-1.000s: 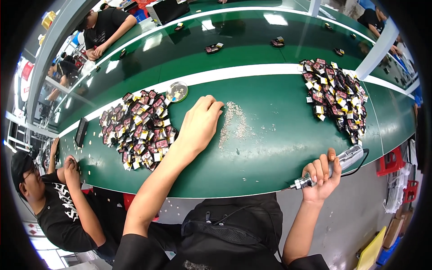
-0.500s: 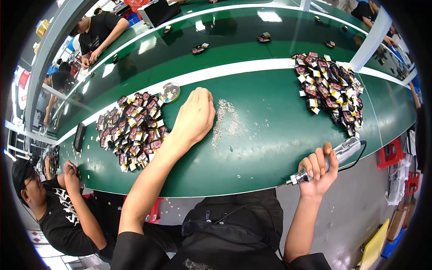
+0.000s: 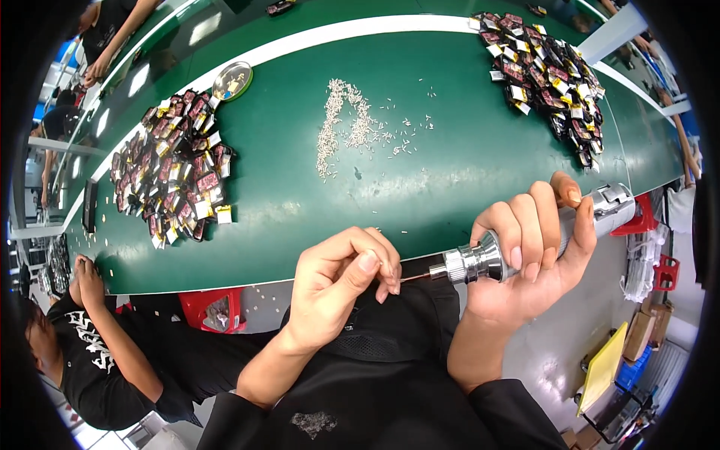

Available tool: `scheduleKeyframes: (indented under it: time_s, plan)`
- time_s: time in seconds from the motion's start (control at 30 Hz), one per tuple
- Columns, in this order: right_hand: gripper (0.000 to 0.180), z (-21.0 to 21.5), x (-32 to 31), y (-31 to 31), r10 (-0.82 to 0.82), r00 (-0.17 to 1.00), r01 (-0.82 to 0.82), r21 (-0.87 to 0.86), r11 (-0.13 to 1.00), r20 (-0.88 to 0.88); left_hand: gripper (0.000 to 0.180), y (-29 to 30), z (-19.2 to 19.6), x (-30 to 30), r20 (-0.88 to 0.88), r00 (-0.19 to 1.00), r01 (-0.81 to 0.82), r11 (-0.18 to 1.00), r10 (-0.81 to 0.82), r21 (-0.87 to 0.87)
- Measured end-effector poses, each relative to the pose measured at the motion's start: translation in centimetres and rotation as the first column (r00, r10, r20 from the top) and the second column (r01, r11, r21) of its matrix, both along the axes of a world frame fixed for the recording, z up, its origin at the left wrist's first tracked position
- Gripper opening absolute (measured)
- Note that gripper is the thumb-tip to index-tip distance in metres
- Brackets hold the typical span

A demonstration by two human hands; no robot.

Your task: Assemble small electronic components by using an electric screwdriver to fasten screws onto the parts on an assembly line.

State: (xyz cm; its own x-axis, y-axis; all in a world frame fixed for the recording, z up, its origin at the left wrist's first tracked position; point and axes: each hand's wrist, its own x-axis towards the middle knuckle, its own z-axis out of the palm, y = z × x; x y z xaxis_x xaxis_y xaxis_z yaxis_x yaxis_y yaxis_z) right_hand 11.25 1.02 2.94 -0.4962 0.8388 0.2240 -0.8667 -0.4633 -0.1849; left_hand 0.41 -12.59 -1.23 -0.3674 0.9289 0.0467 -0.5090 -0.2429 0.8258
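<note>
My right hand is wrapped round a silver electric screwdriver just off the table's near edge, its thin bit aimed left. At the bit's tip my left hand is closed in a pinch. Whatever sits between those fingertips is too small or hidden to make out. Beyond both hands, a loose pile of tiny light-coloured screws or pins lies scattered on the green table.
A heap of small black packs with white and yellow tabs lies left, another such heap far right. Beside the left heap stands a round tin. A co-worker sits at my left. A red stool stands below the table.
My left hand has come back from beside the pile to the screwdriver's tip, its fingers pinched. The right hand has lifted the screwdriver closer to me. The view has tilted downward.
</note>
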Motion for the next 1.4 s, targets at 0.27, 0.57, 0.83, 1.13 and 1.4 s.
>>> scheduleKeyframes:
  time_s: [0.27,0.57,0.83,1.13,1.4]
  plan:
    - [0.018,-0.1,-0.1,-1.1,-0.064,0.995,0.064,0.004,0.998,0.081,0.02,-0.5,0.7,1.1,0.076,0.997,0.021,1.0,-0.022,0.017]
    - [0.017,0.2,0.3,-1.1,-0.109,0.987,0.097,0.103,0.99,0.119,0.018,-0.3,0.4,1.0,-0.048,0.999,0.012,1.0,-0.013,-0.022]
    - [0.017,-0.4,0.5,-1.2,-0.101,0.988,0.091,0.082,0.992,0.118,0.024,-0.3,0.1,1.0,-0.177,0.984,-0.029,0.998,0.019,-0.056]
    - [0.017,-0.3,0.7,-0.9,-0.147,0.971,0.088,0.289,0.953,0.189,0.019,0.4,0.0,1.4,-0.517,0.848,-0.171,0.983,0.116,-0.06]
    - [0.02,-1.6,0.9,0.9,-0.13,0.982,0.107,0.158,0.982,0.137,0.011,1.1,1.6,-1.4,-0.776,0.61,-0.338,0.939,0.164,-0.067]
